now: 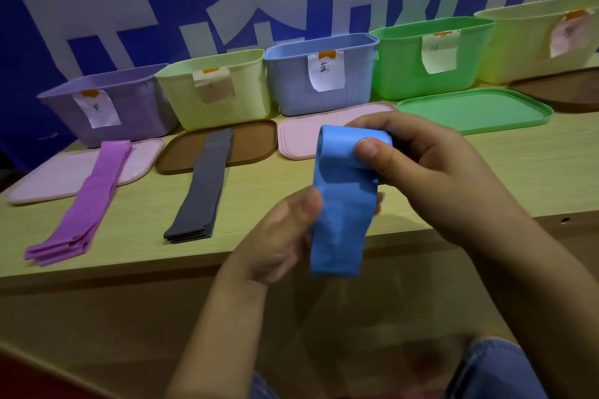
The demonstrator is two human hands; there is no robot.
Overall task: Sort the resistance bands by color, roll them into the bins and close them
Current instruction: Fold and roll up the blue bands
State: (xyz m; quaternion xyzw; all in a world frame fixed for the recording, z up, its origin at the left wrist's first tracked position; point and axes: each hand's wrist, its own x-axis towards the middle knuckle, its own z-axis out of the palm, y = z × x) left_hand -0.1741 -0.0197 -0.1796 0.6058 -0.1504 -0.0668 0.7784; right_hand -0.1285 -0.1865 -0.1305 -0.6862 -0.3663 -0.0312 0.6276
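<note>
Blue rubber resistance band [343,201] held up by both hands, above the wooden surface [486,172].
Right hand [431,172] pinches its rolled top; left hand [285,230] grips the hanging part lower down.

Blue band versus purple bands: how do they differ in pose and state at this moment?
The blue band is lifted off the table, gripped by both hands, left hand low and right hand at its rolled top. The purple bands lie flat and untouched, stacked, their far end resting on a pink lid. The blue band is partly rolled; the purple bands are not. Neither is in a bin yet.
</note>
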